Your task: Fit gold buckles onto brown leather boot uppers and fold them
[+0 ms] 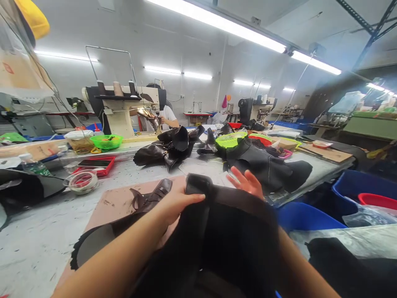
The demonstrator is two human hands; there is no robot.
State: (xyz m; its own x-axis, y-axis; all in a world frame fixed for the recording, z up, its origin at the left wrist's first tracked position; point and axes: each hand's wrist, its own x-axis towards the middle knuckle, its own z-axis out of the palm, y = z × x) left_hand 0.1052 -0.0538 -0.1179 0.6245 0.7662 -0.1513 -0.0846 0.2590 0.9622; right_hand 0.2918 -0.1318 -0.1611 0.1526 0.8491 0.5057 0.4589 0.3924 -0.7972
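A large black leather boot upper fills the lower middle of the view, close to me. My left hand grips its upper left edge, with the thumb pressed on top. Behind the upper's right edge, my right hand shows spread fingers; the upper hides its palm, and I cannot tell whether it touches the leather. To the left, another dark upper with straps lies on a pinkish board, partly behind my left forearm. Farther back are shiny dark boot uppers and a matte black upper.
A sewing machine with thread cones stands behind the table, a person beyond it. On the left are a red tray with a phone, a tape roll and a green basket. Blue bins stand at right.
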